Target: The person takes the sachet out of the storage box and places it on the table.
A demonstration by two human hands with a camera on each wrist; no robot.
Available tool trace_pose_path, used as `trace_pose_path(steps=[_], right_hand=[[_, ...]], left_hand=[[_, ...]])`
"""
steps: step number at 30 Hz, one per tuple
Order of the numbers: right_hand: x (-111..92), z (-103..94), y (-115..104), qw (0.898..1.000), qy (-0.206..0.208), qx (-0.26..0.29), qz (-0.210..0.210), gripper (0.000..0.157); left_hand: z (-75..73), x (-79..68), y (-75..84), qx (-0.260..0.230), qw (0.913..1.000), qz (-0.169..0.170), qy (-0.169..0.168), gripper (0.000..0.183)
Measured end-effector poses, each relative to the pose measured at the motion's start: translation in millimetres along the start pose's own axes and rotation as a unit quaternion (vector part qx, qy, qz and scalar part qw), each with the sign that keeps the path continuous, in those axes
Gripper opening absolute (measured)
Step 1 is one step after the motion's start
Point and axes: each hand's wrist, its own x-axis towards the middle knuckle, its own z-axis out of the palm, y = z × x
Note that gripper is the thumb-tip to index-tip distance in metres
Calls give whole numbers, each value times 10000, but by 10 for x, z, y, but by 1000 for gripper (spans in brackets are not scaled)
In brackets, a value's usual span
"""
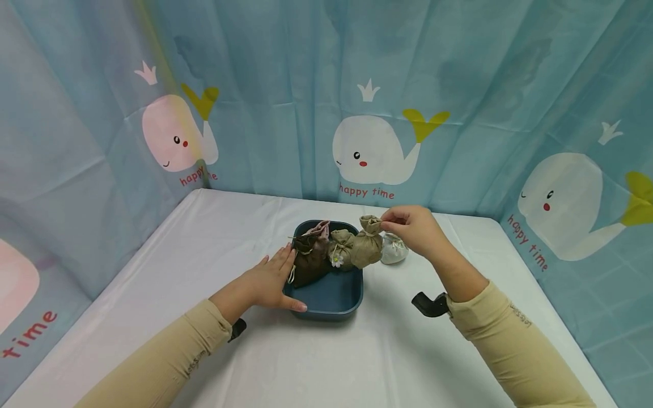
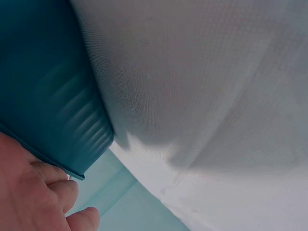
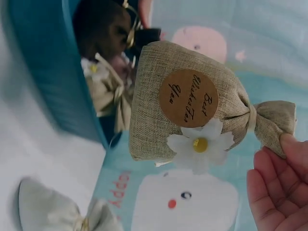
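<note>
My right hand (image 1: 412,228) pinches the gathered top of a tan linen sachet bag (image 1: 367,249), which hangs over the right rim of a dark blue plastic bin (image 1: 326,313). In the right wrist view the bag (image 3: 149,96) shows a round brown sticker and a white cloth flower. Inside the bin lie a dark brown pouch (image 1: 312,269), a pinkish pouch (image 1: 320,229) and another tan bag (image 1: 340,246) with a small white flower. My left hand (image 1: 267,283) rests on the bin's left rim, fingers straight and thumb spread toward the front.
A white drawstring pouch (image 1: 394,249) sits on the white-covered table (image 1: 398,362), just right of the bin. Blue curtains (image 1: 285,85) printed with whales stand behind the table and along both sides.
</note>
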Motion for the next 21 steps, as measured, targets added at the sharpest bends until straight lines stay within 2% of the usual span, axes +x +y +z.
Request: trace_pose_path(steps=[6, 21], right_hand=[[-23, -122, 191, 9994, 108, -281, 155, 13], [-111, -346, 607, 9970, 189, -481, 572, 19]], left_hand=[[1, -2, 0, 5, 10000, -19, -18, 127], [11, 1, -2, 33, 10000, 10, 19, 126]])
